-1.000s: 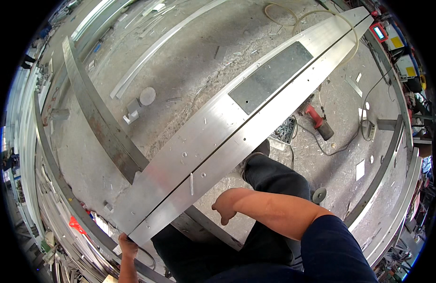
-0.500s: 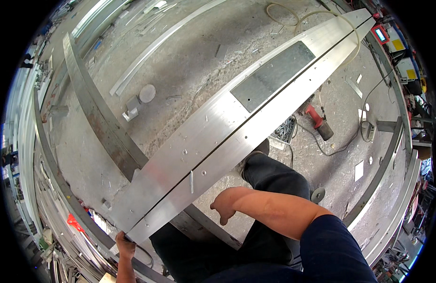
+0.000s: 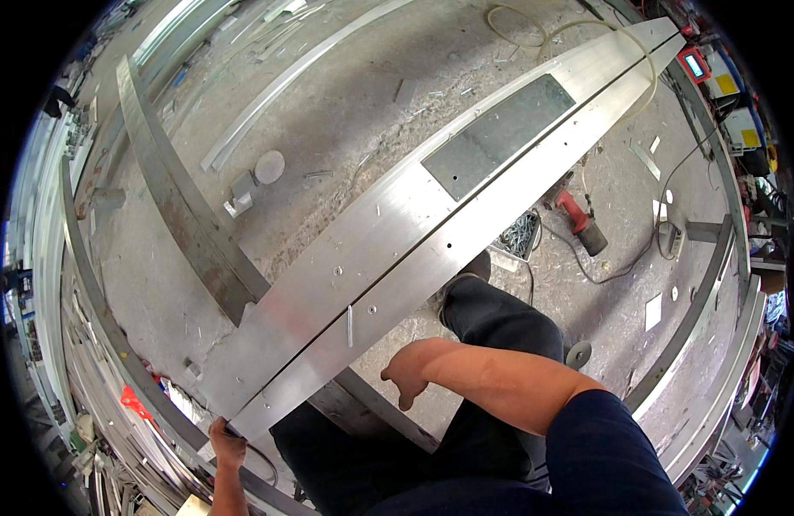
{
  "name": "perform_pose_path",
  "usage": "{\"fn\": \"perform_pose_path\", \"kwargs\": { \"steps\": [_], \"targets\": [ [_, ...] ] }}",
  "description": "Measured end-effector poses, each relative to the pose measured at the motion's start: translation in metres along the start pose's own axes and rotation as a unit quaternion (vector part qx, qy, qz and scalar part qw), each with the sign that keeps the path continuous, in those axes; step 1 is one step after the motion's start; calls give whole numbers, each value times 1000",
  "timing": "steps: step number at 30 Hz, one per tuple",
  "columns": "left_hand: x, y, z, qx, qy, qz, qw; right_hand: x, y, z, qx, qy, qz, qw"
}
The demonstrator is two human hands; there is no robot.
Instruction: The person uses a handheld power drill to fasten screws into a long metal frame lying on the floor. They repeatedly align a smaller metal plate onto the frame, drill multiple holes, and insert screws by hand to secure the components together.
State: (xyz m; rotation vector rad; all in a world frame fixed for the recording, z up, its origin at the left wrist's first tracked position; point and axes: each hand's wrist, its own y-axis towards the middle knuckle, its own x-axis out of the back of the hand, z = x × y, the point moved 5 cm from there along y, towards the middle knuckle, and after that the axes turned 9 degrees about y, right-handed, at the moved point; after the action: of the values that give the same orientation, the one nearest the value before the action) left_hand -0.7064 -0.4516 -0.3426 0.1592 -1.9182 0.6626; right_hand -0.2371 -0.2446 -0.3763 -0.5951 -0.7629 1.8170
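Two long silver metal bars lie side by side, the far bar (image 3: pixel 328 249) and the near bar (image 3: pixel 423 258), with a narrow dark gap between them. My left hand (image 3: pixel 227 445) is closed at their lower-left end; a small dark thing shows by its fingers, too hidden to name. Over the near bar's front side hovers my right hand (image 3: pixel 411 370), thumb and fingers apart, nothing visible in it. A thin metal rod (image 3: pixel 349 327) rests on the near bar. Farther up, a dark grey rectangular plate (image 3: pixel 500 133) lies on the far bar.
Beneath the bars runs a steel beam (image 3: pixel 177 202). On the floor to the right are a red-and-grey power tool (image 3: pixel 579 222) with a cord and a box of screws (image 3: pixel 521 235). A cutting disc (image 3: pixel 578 354) lies near my knee. A pale hose (image 3: pixel 650 77) crosses the far end.
Both hands stay almost where they were. The view has shifted very slightly, and the bars look nearly unchanged. A dark shape at the far left edge has moved.
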Motion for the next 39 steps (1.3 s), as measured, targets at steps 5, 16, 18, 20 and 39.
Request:
{"fn": "perform_pose_path", "kwargs": {
  "steps": [5, 16, 18, 20, 39],
  "targets": [
    [0, -1, 2, -27, -22, -15, 999, 2, -2, 4, -4, 3, 21, 1000],
    [-22, 5, -20, 112, -293, 35, 949, -3, 3, -2, -10, 5, 5, 1000],
    [-22, 5, -22, 104, -294, 39, 949, -3, 3, -3, -11, 7, 4, 1000],
    [-20, 7, -30, 25, -185, 44, 981, -4, 4, -4, -12, 7, 11, 1000],
    [-28, 9, 9, -117, 31, 30, 992, -4, 2, -1, 2, 15, 6, 1000]
  ]
}}
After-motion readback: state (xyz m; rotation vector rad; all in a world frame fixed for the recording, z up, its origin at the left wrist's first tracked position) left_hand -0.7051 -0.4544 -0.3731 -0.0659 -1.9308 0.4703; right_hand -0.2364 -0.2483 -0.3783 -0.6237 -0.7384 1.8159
